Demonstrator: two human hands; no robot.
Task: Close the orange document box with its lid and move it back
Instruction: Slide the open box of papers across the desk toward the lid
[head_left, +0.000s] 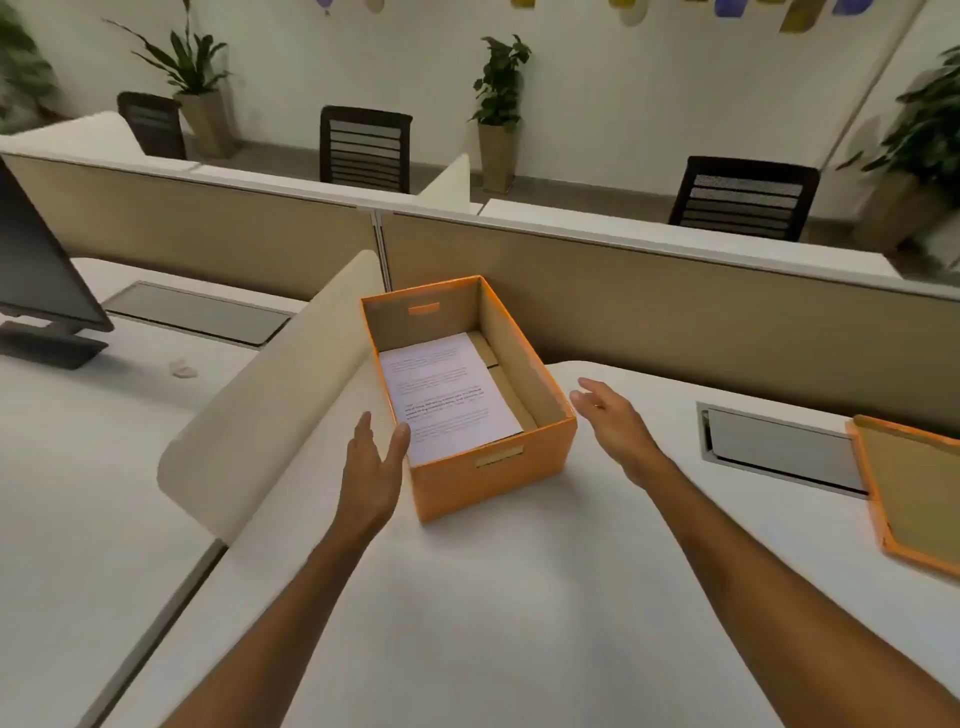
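While both forearms are stretched forward over the white counter (493, 597), the orange box (493, 467) is flanked by two spread, empty hands. The left hand (376, 462) is held with loose fingers just beside the box's near left corner, its thumb close to the rim; whether contact is made cannot be told. The right hand (613, 421) is seen palm-down with relaxed fingers, near the box's right wall but apart from it. The box is found uncovered at the counter's middle, and printed paper (449, 395) is seen lying flat inside. Its lid (909, 488) is laid well apart at the right edge, inner side up, beside a cable hatch (779, 447). Beyond the box a beige partition (675, 296) is seen, and farther back, chairs (363, 148) and potted plants (498, 83) along the wall.
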